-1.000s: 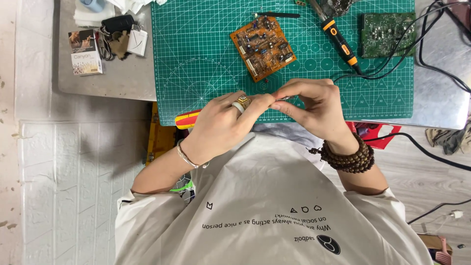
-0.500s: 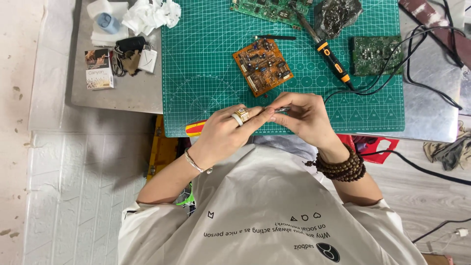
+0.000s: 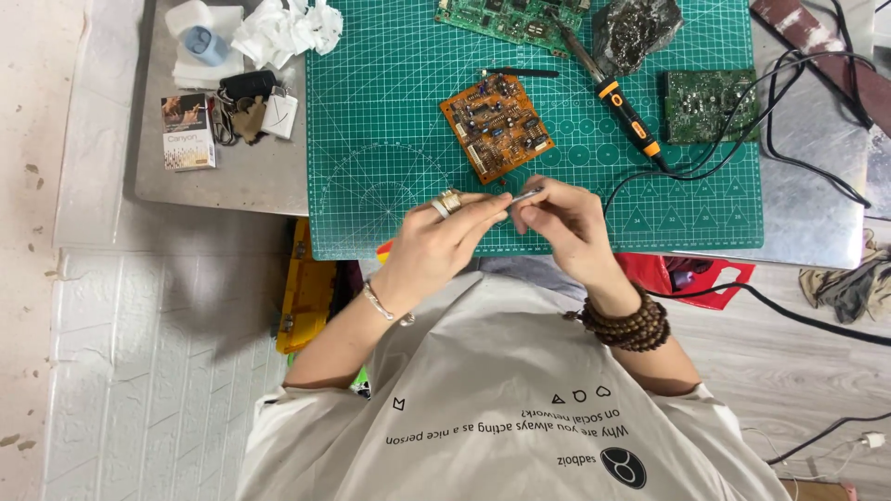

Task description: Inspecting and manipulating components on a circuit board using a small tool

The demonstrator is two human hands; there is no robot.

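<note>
Both hands are brought together over the near edge of the green mat (image 3: 371, 139). A thin silvery tool (image 3: 525, 195), possibly tweezers, is pinched between the left hand (image 3: 445, 234) and the right hand (image 3: 566, 227); its exact shape cannot be made out. One orange board (image 3: 497, 127) is laid on the mat just beyond the hands. Two green boards are counted: one (image 3: 510, 17) at the mat's far edge, one (image 3: 710, 104) at its right side. One soldering iron (image 3: 617, 97) is laid between the orange board and the right green board. Left of the mat, one small box (image 3: 187, 132) and crumpled tissue (image 3: 278, 30) are seen.
</note>
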